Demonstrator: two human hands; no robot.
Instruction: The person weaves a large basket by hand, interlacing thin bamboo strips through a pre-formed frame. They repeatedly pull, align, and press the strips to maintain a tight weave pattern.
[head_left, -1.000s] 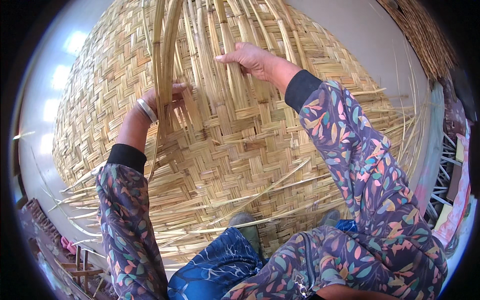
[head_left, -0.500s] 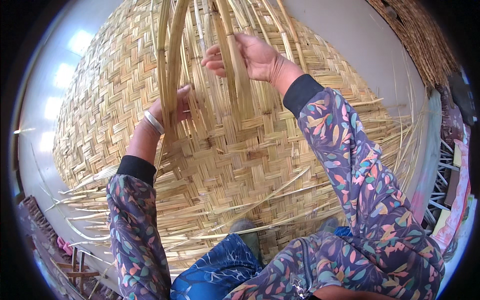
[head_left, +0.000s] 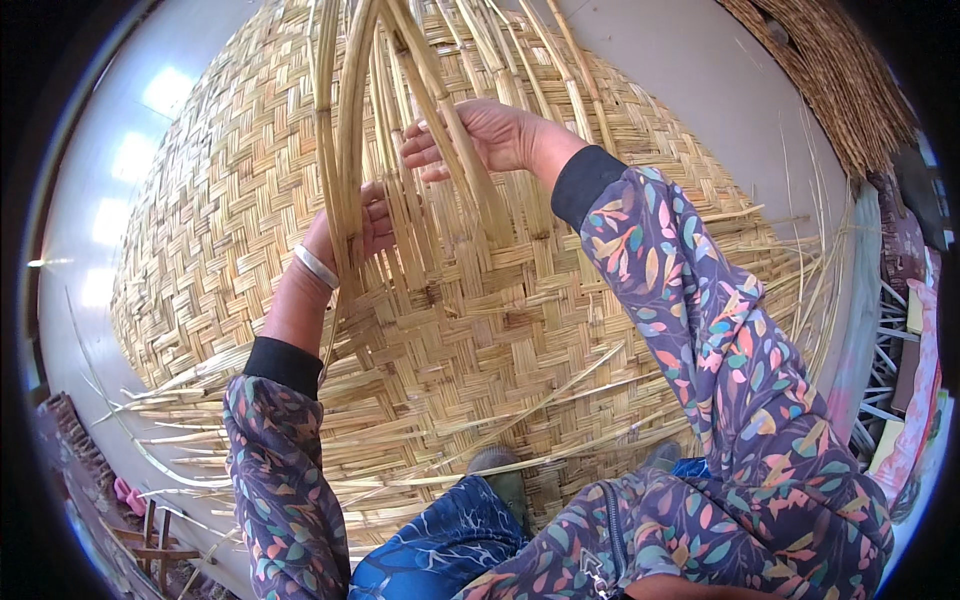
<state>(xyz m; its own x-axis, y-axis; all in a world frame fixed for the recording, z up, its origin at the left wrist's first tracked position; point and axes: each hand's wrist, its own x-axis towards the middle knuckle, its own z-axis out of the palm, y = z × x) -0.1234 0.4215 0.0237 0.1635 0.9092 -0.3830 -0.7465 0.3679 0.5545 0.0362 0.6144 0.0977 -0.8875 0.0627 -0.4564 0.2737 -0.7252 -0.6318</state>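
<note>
A broad mat woven from pale yellow-green split reed strips spreads out below me. Several long loose strips rise from its weave and lean toward the top edge. My left hand, a silver bangle at its wrist, is at the base of the left strips, fingers loosely bent and pointing right behind them. My right hand reaches in from the right, palm partly turned up. Its fingers extend left behind a raised strip, which crosses in front and hides part of them. Neither hand shows a firm grip.
Uneven strip ends fan out at the mat's left side, and more at its right. A bundle of brown stalks lies at the upper right. My shoe rests on the mat. A small wooden frame stands lower left.
My right hand has moved slightly down and left, bringing the raised strip's lower end along a little. My left hand has shifted slightly right, its fingers showing more between the strips.
</note>
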